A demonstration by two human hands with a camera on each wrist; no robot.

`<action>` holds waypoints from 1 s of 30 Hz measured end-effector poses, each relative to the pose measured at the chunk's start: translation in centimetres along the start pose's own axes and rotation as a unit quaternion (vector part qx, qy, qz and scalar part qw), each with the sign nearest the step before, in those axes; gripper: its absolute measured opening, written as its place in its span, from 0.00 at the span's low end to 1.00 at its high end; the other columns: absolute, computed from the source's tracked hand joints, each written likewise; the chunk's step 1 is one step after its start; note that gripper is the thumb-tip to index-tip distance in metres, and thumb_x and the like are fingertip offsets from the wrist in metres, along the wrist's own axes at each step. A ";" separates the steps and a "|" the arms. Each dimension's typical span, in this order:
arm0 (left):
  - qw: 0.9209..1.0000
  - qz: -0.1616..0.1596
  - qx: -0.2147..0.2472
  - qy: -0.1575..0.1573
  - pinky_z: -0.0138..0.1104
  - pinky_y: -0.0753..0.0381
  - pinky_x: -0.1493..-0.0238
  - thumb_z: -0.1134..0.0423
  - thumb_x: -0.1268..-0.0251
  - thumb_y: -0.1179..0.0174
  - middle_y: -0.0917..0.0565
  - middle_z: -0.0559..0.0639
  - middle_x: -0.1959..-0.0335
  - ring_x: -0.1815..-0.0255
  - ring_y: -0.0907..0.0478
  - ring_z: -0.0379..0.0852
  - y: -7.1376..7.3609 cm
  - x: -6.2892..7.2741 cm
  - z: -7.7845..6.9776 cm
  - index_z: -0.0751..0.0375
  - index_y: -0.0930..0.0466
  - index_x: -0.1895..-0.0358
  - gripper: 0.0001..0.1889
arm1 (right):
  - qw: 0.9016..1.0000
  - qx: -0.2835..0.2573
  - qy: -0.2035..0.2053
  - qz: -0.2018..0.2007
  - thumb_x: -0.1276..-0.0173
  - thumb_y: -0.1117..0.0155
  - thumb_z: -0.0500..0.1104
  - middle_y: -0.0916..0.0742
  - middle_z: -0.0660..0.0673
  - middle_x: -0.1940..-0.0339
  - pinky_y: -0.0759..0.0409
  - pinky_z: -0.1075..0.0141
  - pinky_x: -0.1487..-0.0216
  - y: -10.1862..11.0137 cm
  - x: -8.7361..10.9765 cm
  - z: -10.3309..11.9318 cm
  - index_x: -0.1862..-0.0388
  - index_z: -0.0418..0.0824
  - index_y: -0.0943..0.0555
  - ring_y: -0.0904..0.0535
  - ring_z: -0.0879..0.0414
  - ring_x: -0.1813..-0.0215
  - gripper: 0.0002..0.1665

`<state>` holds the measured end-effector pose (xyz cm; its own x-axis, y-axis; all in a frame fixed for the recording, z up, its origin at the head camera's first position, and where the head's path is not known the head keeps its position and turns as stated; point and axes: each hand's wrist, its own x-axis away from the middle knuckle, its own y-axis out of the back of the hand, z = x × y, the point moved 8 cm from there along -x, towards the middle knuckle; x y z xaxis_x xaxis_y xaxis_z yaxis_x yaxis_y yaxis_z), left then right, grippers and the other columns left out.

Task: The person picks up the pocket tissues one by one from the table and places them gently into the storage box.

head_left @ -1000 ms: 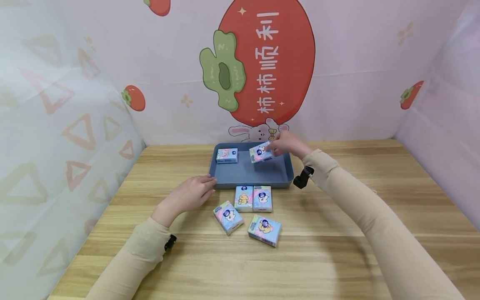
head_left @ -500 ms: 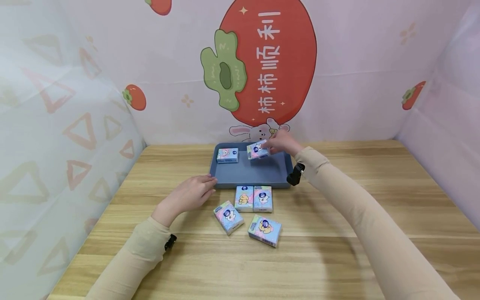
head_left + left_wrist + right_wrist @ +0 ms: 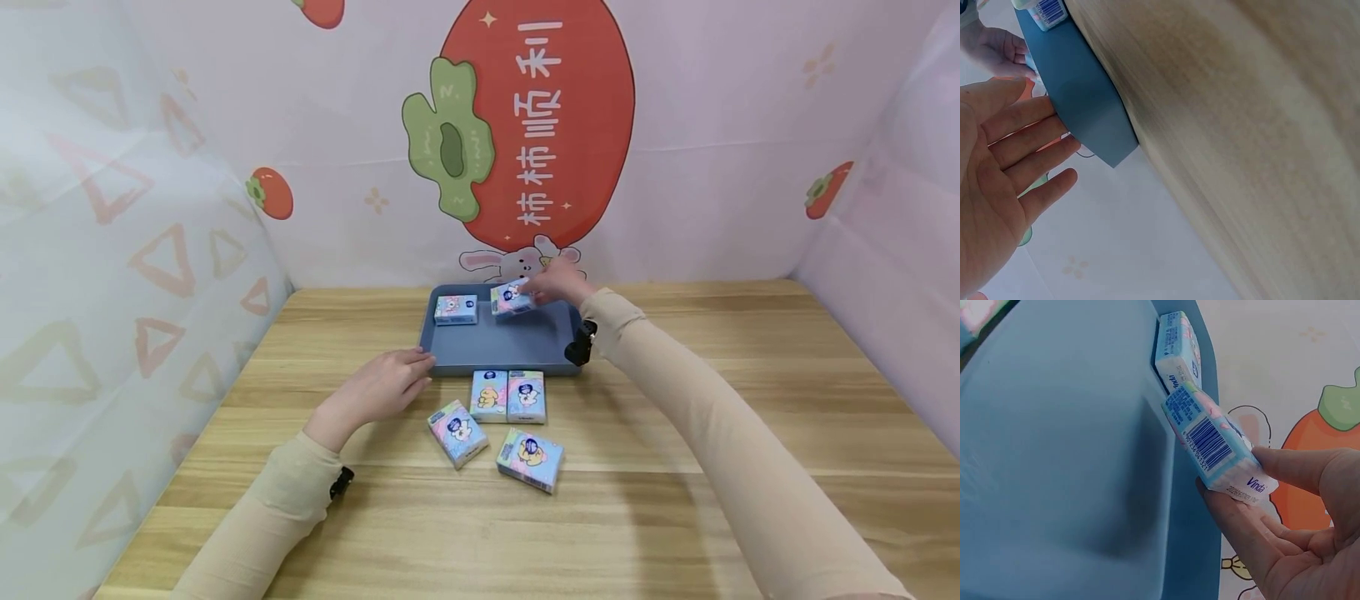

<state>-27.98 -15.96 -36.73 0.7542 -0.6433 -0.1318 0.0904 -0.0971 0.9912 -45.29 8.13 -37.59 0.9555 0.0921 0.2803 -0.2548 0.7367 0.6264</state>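
Tissue pack, pinched between thumb and fingers of the right hand, has moved leftward above the tray, closing its gap to the lying pack; the left hand, fingers nearly straight, grasping nothing, touches the tray's rim

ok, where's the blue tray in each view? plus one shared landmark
Head: tray just below picture centre.
Left wrist: tray at upper left, slanting down toward the middle.
Right wrist: tray fills most of the left half, reaching past the middle.
Shared landmark: right hand, visible in all three views.
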 end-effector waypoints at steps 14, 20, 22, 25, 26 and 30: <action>1.000 0.007 -0.002 0.007 0.48 0.24 0.39 0.61 0.31 0.45 0.20 0.62 0.44 0.40 0.24 0.57 -0.1 0.0 0.0 0.68 0.22 0.44 0.18 | 0.998 -0.063 -0.018 0.017 0.41 0.30 0.49 0.17 0.38 0.51 0.19 0.59 0.44 -1.4 -0.7 0.2 0.46 0.33 0.23 0.16 0.46 0.51 0.29; 1.000 0.007 -0.001 0.006 0.48 0.24 0.39 0.61 0.31 0.45 0.20 0.62 0.44 0.40 0.24 0.57 0.0 0.0 0.0 0.68 0.22 0.44 0.18 | 0.999 -0.047 -0.015 0.012 0.41 0.30 0.51 0.14 0.41 0.55 0.19 0.60 0.45 -1.7 -0.9 0.0 0.51 0.36 0.19 0.16 0.49 0.54 0.24; 1.000 0.007 -0.001 0.006 0.47 0.24 0.39 0.61 0.31 0.45 0.20 0.62 0.44 0.40 0.24 0.57 0.0 0.0 0.0 0.68 0.22 0.44 0.18 | 0.999 -0.051 -0.011 0.009 0.41 0.30 0.50 0.13 0.41 0.56 0.18 0.61 0.46 -1.9 -1.0 0.0 0.52 0.37 0.17 0.16 0.50 0.56 0.23; 1.000 0.010 -0.001 0.008 0.47 0.24 0.38 0.61 0.31 0.45 0.21 0.62 0.43 0.40 0.24 0.56 -0.1 0.0 0.1 0.68 0.22 0.43 0.18 | 0.999 -0.052 -0.007 0.007 0.39 0.31 0.50 0.13 0.40 0.59 0.17 0.62 0.48 -2.2 -1.2 0.0 0.52 0.35 0.18 0.15 0.49 0.57 0.23; 1.000 0.011 -0.001 0.009 0.48 0.24 0.38 0.61 0.31 0.46 0.21 0.62 0.43 0.40 0.25 0.56 -0.1 0.0 0.1 0.67 0.23 0.43 0.18 | 0.999 -0.051 -0.007 0.007 0.39 0.31 0.49 0.14 0.40 0.60 0.17 0.62 0.49 -2.2 -1.3 0.0 0.52 0.35 0.18 0.15 0.49 0.57 0.23; 1.000 0.014 0.000 0.012 0.48 0.25 0.38 0.60 0.30 0.46 0.21 0.62 0.42 0.39 0.25 0.56 -0.2 0.0 0.2 0.67 0.23 0.43 0.18 | 0.999 -0.038 -0.007 0.010 0.38 0.32 0.50 0.15 0.42 0.66 0.17 0.62 0.50 -2.5 -1.5 -0.1 0.52 0.34 0.18 0.16 0.48 0.58 0.23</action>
<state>-28.10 -16.09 -36.93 0.7722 -0.6269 -0.1034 0.0693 -0.0786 0.9945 -46.07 6.21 -39.70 0.9482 0.0977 0.3023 -0.2606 0.7833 0.5644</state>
